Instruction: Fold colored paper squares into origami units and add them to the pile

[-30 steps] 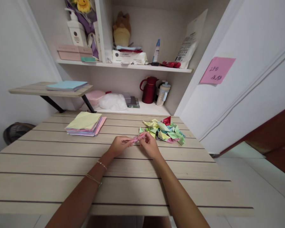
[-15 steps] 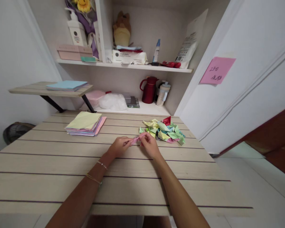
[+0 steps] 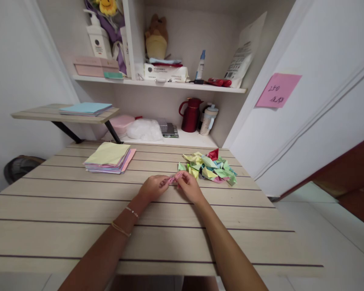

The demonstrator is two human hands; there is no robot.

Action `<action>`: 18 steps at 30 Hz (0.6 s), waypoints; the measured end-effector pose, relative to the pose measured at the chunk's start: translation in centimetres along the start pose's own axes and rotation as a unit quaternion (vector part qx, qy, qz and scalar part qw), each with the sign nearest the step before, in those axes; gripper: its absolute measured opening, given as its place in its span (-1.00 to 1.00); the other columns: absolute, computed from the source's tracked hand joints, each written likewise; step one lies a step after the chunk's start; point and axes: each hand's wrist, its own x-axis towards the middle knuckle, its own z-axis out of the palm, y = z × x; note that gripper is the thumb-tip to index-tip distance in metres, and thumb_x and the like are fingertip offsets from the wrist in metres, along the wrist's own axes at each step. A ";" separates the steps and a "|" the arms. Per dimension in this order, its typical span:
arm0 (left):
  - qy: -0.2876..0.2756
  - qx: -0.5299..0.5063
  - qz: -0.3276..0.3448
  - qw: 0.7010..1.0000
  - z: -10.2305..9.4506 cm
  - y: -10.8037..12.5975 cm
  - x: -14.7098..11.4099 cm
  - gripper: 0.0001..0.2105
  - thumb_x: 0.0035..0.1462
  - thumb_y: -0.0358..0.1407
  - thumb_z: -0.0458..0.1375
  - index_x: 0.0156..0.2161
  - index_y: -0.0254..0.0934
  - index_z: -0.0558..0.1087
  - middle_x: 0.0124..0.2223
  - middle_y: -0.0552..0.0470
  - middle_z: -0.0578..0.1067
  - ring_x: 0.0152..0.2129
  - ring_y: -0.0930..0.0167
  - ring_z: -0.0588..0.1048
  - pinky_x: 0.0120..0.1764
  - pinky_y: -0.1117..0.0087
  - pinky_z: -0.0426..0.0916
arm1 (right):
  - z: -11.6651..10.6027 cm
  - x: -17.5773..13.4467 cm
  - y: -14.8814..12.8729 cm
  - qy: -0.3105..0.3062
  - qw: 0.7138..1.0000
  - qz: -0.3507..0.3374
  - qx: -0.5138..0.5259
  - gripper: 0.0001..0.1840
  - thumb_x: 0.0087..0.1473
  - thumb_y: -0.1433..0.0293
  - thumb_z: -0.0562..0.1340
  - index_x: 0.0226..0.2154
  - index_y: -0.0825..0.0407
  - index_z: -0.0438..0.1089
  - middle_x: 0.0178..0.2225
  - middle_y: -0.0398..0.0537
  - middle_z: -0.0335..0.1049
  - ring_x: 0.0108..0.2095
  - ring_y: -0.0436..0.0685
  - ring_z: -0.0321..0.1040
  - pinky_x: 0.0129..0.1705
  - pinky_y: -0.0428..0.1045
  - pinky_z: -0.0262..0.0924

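Note:
Between my hands is a small pink folded paper (image 3: 173,178), held just above the table and mostly covered by fingers. My left hand (image 3: 154,186) pinches its left end, thumb against fingers. On the other end, my right hand (image 3: 188,186) is closed with its fingertips. Just beyond my right hand lies a heap of folded paper boats (image 3: 210,162) in green, yellow, blue, pink and red. Off to the left rests a stack of square paper sheets (image 3: 109,155), pale yellow on top.
The slatted table (image 3: 157,234) spreads under both arms. A small raised shelf (image 3: 42,112) at the left carries blue sheets (image 3: 86,108). Behind, a cabinet holds a dark red jug (image 3: 191,115), a light tumbler (image 3: 208,120) and a clear plastic bag (image 3: 144,129). A pink note (image 3: 278,90) hangs right.
My hands have drawn slightly closer together on the pink paper, and less of it shows between them. The heap and the stack stay put.

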 end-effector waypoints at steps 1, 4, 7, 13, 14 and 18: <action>-0.003 0.015 -0.002 1.000 0.0 0.0 0.0 -0.83 0.07 -0.31 0.03 -0.37 -0.28 0.47 -0.50 0.03 0.47 -0.60 0.51 0.37 -0.47 0.52 0.20 | 0.1 0.0 0.0 -0.003 1.000 0.002 -0.005 -0.72 -0.01 0.16 0.17 -0.40 0.05 0.33 -0.51 -0.12 0.33 -0.55 -0.02 0.22 -0.53 -0.12 0.16; -0.017 0.063 0.004 0.998 0.0 0.2 0.0 -0.80 0.09 -0.30 0.01 -0.47 -0.29 0.43 -0.56 0.05 0.43 -0.62 0.51 0.33 -0.48 0.52 0.16 | 0.3 -0.1 0.1 -0.005 0.999 0.000 -0.033 -0.68 -0.03 0.18 0.18 -0.28 0.06 0.33 -0.53 -0.15 0.32 -0.56 -0.02 0.21 -0.53 -0.12 0.14; -0.028 0.090 0.012 0.995 0.0 0.3 0.0 -0.80 0.09 -0.32 0.00 -0.50 -0.29 0.40 -0.56 0.05 0.42 -0.62 0.51 0.32 -0.48 0.51 0.14 | 0.5 -0.2 0.2 0.015 0.995 -0.008 -0.097 -0.57 -0.08 0.19 0.22 -0.15 0.05 0.31 -0.56 -0.20 0.29 -0.58 -0.03 0.18 -0.51 -0.12 0.12; -0.019 0.089 0.000 0.996 0.3 0.4 -0.1 -0.83 0.09 -0.35 -0.01 -0.42 -0.29 0.42 -0.54 0.05 0.43 -0.61 0.50 0.34 -0.48 0.51 0.16 | 0.5 -0.6 -0.2 0.011 0.978 0.001 -0.206 -0.47 -0.01 0.20 0.15 0.00 0.10 0.23 -0.56 -0.19 0.30 -0.57 -0.01 0.19 -0.46 -0.10 0.14; -0.017 0.085 -0.002 0.996 0.3 0.4 -0.1 -0.83 0.09 -0.35 -0.01 -0.39 -0.28 0.43 -0.53 0.05 0.45 -0.61 0.50 0.35 -0.48 0.51 0.17 | 0.6 -0.7 -0.3 0.010 0.975 0.001 -0.221 -0.46 0.00 0.21 0.14 0.02 0.10 0.21 -0.57 -0.19 0.30 -0.57 0.00 0.19 -0.46 -0.10 0.14; 0.002 0.096 -0.016 0.995 0.5 0.7 -0.2 -0.78 0.10 -0.35 -0.01 -0.17 -0.25 0.40 -0.46 0.04 0.49 -0.59 0.49 0.40 -0.47 0.52 0.22 | 1.0 -1.0 -0.7 0.017 0.959 -0.011 -0.283 -0.44 0.02 0.28 0.10 0.08 0.11 0.13 -0.51 -0.13 0.35 -0.54 0.04 0.23 -0.43 -0.08 0.14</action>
